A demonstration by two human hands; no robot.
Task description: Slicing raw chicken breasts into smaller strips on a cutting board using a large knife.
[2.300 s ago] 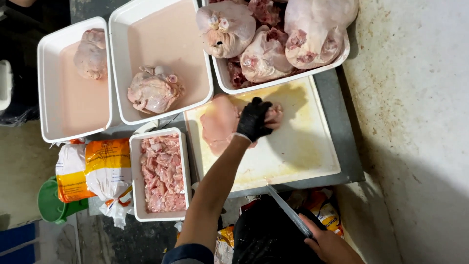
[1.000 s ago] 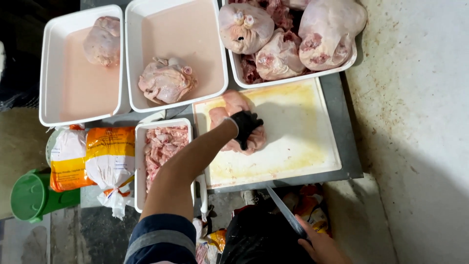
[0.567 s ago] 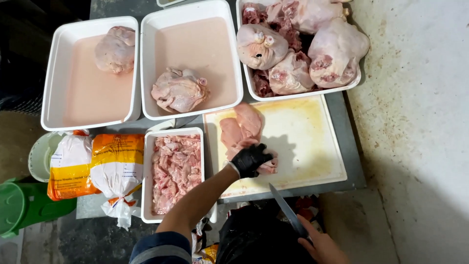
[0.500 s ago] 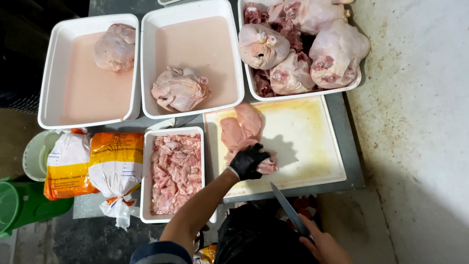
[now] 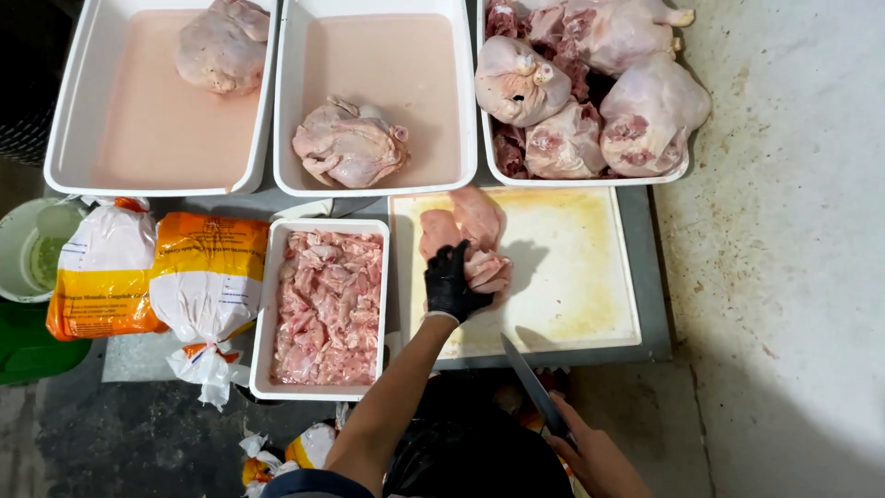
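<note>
My left hand (image 5: 454, 284), in a black glove, grips a piece of raw chicken meat (image 5: 486, 270) on the left part of the stained white cutting board (image 5: 572, 267). Two more flat pieces of meat (image 5: 461, 221) lie just beyond it on the board. My right hand (image 5: 590, 452) is low, below the board's near edge, and holds a knife (image 5: 530, 383) whose blade points up toward the board without touching the meat.
A small white tray of cut chicken pieces (image 5: 324, 304) stands left of the board. Behind are a tray of several whole chickens (image 5: 590, 92) and two trays of pinkish liquid, each with one chicken (image 5: 350, 143) (image 5: 221, 41). Orange-and-white bags (image 5: 157, 277) lie at left.
My left hand drew back from the far part of the board toward the near left, pulling a piece of meat with it. The knife hand stayed low. The view shifted closer.
</note>
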